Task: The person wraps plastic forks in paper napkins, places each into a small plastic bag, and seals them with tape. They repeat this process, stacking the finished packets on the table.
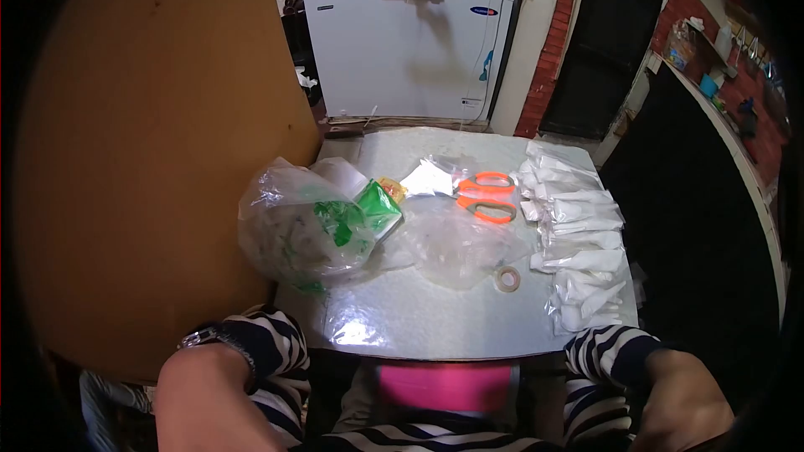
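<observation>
My left hand (213, 398) is at the lower left edge, with a metal band at the wrist by the striped cuff. At the lower right is my right hand (687, 402). Both are bent back toward the camera, off the table, and their fingers are out of sight. Closest to the left hand on the table lies a crumpled clear plastic bag (293, 226) with green print. Several white plastic-wrapped packets (586, 238) lie in an overlapping row nearest my right hand. Orange-handled scissors (488, 209) rest at the middle, their blades partly covered.
A roll of tape (507, 279) and a flattened clear bag (461, 247) lie on the silvery table (410, 322). A green packet (381, 208) sits beside the crumpled bag. Beyond stands a white chest freezer (394, 59); a brown panel (151, 142) borders the left.
</observation>
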`<state>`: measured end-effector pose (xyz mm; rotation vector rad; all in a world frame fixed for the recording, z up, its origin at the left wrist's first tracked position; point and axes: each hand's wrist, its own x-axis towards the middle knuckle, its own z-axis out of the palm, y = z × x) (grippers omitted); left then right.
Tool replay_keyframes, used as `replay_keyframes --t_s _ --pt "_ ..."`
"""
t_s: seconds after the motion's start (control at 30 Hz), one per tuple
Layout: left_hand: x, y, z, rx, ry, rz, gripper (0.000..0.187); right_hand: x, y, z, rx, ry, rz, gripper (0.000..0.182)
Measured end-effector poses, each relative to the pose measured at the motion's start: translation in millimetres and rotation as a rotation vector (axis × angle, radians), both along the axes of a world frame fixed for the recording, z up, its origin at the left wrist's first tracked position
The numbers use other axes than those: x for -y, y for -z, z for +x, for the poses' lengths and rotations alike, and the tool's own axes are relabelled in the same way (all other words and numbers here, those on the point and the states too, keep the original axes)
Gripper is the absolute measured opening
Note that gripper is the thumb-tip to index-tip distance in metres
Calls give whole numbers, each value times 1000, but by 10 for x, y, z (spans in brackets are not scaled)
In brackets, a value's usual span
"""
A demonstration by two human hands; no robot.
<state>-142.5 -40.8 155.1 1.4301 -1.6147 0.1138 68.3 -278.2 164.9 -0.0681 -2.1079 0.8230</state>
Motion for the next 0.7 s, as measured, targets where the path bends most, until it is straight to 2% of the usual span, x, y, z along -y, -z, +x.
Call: replay_keyframes --t_s 0.07,0.17,0.23,0.3,0.37,0.4,0.43,0.47,0.53,0.57,0.6,0.63,0.7 --pt "19 141 -28 -23 42 -36 32 -2 43 -78 -79 -11 13 37" --pt "9 211 -11 -1 86 -30 33 -47 -17 -29 44 16 81 37" --pt "-19 213 -34 32 32 -10 25 -57 -42 85 124 2 39 23" --pt "-75 155 -66 95 -80 53 17 -139 -103 236 211 -64 0 28" --pt "-243 -20 -63 84 -69 70 19 -278 -204 421 300 -177 -50 30" --pt "-325 -108 -61 79 -64 79 24 -316 -228 546 253 -194 -84 24" --pt "-456 -115 -57 37 46 -4 24 -327 -206 649 175 -127 -104 19" --pt "-417 -70 -77 42 -120 -261 19 -312 -133 704 12 91 -84 16" --pt "-510 76 -34 161 -537 -620 31 -333 121 736 -283 746 -106 18" --pt "-605 105 58 158 -822 -635 22 -529 135 752 -282 1033 -135 22" --pt "-698 131 154 128 -1098 -616 17 -759 78 669 -85 1348 -115 20" --pt "-691 95 325 -27 -1394 -494 22 -1018 219 777 2 1461 -105 18" --pt "-735 83 778 -343 -1568 -282 27 -1361 569 1001 162 1670 53 21"
